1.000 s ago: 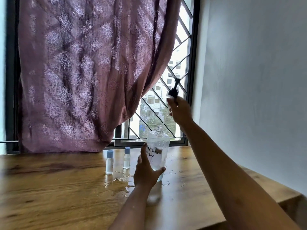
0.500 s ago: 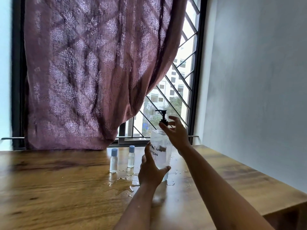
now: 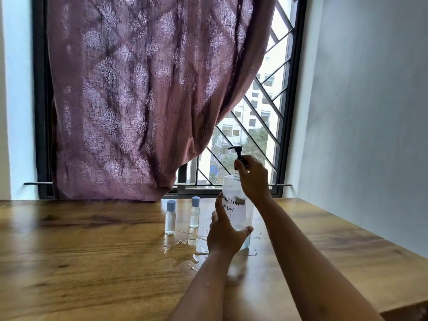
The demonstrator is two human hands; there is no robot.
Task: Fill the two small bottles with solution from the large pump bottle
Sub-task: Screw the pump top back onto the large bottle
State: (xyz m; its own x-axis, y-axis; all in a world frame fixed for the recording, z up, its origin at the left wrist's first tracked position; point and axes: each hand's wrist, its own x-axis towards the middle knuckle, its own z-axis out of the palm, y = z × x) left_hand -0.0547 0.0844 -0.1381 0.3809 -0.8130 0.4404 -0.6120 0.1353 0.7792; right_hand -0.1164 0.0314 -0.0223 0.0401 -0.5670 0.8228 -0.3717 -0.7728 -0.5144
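The left forearm (image 3: 201,293) and right forearm (image 3: 301,262), in from six o'clock, are bare; so are the left hand (image 3: 225,237) and right hand (image 3: 253,179).

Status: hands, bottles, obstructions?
Left hand grips large pump bottle; right hand pinches its pump. Two small bottles capped, upright beside it. Spilled liquid on table.

Soft daylight enters through the far window (image 3: 250,126), partly filtered by a mauve curtain (image 3: 143,93) that glows where backlit. The room is moderately bright, the right wall (image 3: 370,112) evenly lit. The worktop (image 3: 81,262) carries a pale sheen and glinting spilled liquid (image 3: 183,253). Wide-angle bending shows at the edges; detail is slightly soft.
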